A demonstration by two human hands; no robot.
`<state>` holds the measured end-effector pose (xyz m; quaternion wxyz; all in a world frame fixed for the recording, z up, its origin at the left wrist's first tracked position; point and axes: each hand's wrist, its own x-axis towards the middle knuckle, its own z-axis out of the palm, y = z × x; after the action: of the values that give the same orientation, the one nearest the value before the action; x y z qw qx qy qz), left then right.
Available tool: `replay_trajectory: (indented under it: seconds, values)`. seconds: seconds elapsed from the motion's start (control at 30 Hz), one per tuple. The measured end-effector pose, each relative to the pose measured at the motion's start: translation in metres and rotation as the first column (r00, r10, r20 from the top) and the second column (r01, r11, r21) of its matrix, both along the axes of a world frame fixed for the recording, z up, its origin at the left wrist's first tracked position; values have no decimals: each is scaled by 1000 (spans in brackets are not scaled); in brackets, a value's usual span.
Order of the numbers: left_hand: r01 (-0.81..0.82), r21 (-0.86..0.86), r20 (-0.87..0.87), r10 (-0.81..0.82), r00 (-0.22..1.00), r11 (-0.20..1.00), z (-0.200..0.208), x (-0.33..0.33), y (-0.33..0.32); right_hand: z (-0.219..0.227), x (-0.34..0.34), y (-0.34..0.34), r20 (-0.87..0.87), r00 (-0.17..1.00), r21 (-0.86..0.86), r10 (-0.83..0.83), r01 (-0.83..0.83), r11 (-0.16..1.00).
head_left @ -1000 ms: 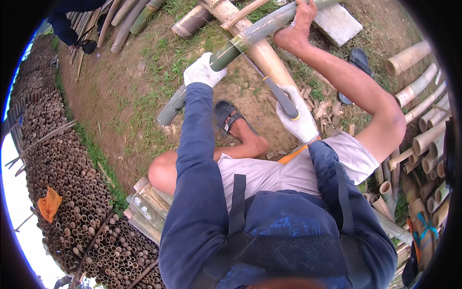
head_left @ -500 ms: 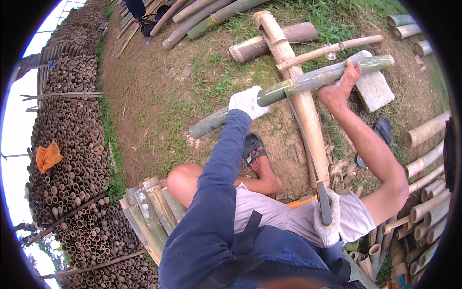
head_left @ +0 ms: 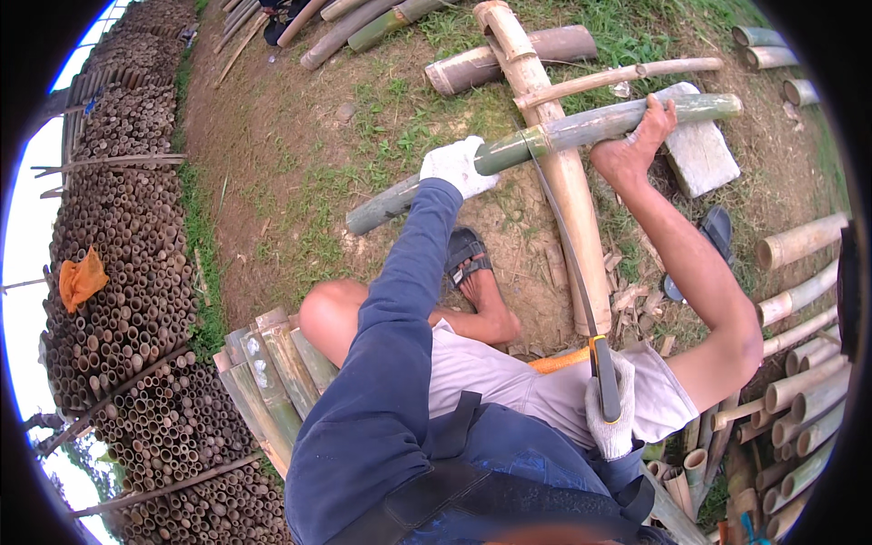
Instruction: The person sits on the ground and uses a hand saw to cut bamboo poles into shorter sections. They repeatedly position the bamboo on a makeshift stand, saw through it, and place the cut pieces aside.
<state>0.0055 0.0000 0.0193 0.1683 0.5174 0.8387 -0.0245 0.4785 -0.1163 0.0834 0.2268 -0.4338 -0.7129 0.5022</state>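
Note:
A green bamboo pole (head_left: 599,129) lies slantwise across a pale bamboo support beam (head_left: 570,204). My left hand (head_left: 459,167), in a white glove, is wrapped around the pole left of the beam. Gloved too, my right hand (head_left: 611,427) grips the black-and-yellow handle of a handsaw (head_left: 605,380) close to my lap. The saw's long, thin blade runs away from me and meets the pole just left of the beam; how deep it sits cannot be told. My bare right foot (head_left: 629,154) presses the pole right of the beam.
A brown bamboo log (head_left: 545,56) lies under the beam's far end, and a thin bamboo stick (head_left: 627,80) crosses it. Right of my foot is a pale block (head_left: 704,159). Cut bamboo (head_left: 813,377) is piled right; a tall stack (head_left: 127,236) stands left. Wood chips (head_left: 633,298) litter the ground.
The whole view has shifted slightly. Relative to the beam, the saw handle has come a little toward me. Left hand and foot keep their places on the pole.

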Motion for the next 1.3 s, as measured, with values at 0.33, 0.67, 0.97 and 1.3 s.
replay_trajectory:
  seconds: [0.33,0.67,0.97,1.3]
  values:
    - [-67,89,-29,70,997,994,-31,3,-2,-117,-198,137,-283,959,126,-11,48,991]
    - [12,78,-9,-11,1000,997,-32,-4,2,-58,-51,27,-47,997,121,-53,59,991]
    - [-75,241,105,51,993,967,-42,-20,-10,-153,-201,123,-77,997,241,18,1,970]
    - [-119,243,162,81,983,963,-84,-52,-48,-200,-166,45,389,867,180,311,-402,898]
